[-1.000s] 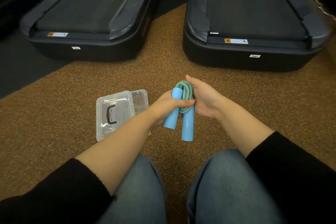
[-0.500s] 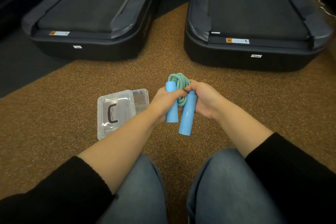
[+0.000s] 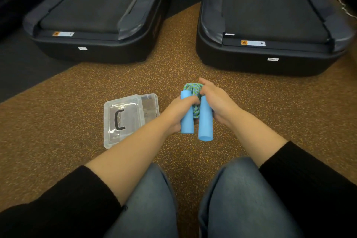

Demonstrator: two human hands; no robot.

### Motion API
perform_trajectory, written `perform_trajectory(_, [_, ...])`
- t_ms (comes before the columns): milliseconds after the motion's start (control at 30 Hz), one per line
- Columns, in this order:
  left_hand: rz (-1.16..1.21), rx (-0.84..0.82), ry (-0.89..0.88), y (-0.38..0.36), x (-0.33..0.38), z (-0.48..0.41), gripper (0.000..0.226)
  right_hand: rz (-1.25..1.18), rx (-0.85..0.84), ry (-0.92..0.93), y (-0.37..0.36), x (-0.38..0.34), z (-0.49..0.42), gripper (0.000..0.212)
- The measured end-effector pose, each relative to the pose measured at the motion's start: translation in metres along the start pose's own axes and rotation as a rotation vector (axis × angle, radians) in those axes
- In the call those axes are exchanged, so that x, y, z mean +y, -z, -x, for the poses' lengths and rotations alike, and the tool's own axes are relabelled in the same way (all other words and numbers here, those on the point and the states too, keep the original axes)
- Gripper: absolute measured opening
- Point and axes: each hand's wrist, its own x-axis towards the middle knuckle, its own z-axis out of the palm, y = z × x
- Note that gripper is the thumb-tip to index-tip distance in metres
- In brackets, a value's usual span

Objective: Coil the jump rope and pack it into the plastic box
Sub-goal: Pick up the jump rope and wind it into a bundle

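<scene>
The jump rope (image 3: pixel 193 91) is a blue-green braided cord bunched into a coil between two light blue foam handles. My left hand (image 3: pixel 177 112) grips the left handle (image 3: pixel 187 121). The right handle (image 3: pixel 205 121) is held in my right hand (image 3: pixel 216 100), whose fingers also press on the coil. Both handles point down toward me, side by side. The clear plastic box (image 3: pixel 149 105) rests on the floor left of my hands, with its clear lid (image 3: pixel 123 120), marked by a black handle, lying partly over it.
Two black treadmills (image 3: pixel 92 25) (image 3: pixel 270 25) stand ahead with a strip of brown speckled floor (image 3: pixel 179 44) between them. My knees in blue jeans (image 3: pixel 241 199) fill the bottom of the view.
The two handles have come upright and parallel, and the coil has been drawn tighter between them. My hands have shifted slightly up and away from me.
</scene>
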Motion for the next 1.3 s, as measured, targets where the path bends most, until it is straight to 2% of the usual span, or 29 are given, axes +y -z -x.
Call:
perform_trajectory(133, [0.095,-0.099,0.010,-0.002,0.001,0.004,0.012,0.134,0.028,0.143,-0.002,-0.001,0.006,0.044])
perform_trajectory(300, [0.076,-0.140,-0.015,0.006,0.000,0.002,0.008,0.076,0.071,0.221,-0.003,0.007,0.001,0.060])
perform_trajectory(400, [0.080,-0.126,-0.038,0.008,0.001,-0.001,0.007,0.044,0.090,0.210,-0.007,0.010,0.000,0.079])
perform_trajectory(500, [0.080,-0.105,-0.071,0.008,0.003,-0.003,0.015,-0.185,0.067,0.119,-0.009,0.005,0.002,0.106])
perform_trajectory(567, [0.101,-0.069,-0.071,0.008,0.005,-0.004,0.017,-0.378,-0.113,0.049,-0.006,0.001,0.007,0.084])
perform_trajectory(600, [0.143,-0.055,-0.072,0.009,0.006,-0.005,0.015,-0.398,-0.220,0.025,-0.003,0.002,0.008,0.074])
perform_trajectory(667, [0.202,-0.045,-0.087,0.012,0.007,-0.007,0.015,-0.297,-0.345,-0.008,0.001,0.011,0.007,0.063])
perform_trajectory(767, [0.134,-0.089,-0.087,0.015,0.005,-0.008,0.030,-0.133,-0.409,-0.025,0.002,0.020,0.007,0.025])
perform_trajectory(867, [-0.013,-0.064,-0.169,0.015,0.001,-0.007,0.018,-0.140,-0.444,0.018,0.004,0.023,0.006,0.033])
perform_trajectory(1033, [-0.095,-0.003,-0.243,0.007,-0.002,-0.003,0.016,-0.112,-0.387,0.046,0.005,0.026,0.004,0.037])
perform_trajectory(1167, [-0.153,-0.032,-0.217,0.010,0.000,-0.004,0.017,-0.091,-0.321,0.031,0.003,0.030,0.003,0.042])
perform_trajectory(1300, [-0.233,-0.162,-0.123,0.019,0.002,-0.007,0.008,-0.052,-0.338,-0.017,0.002,0.033,0.000,0.034])
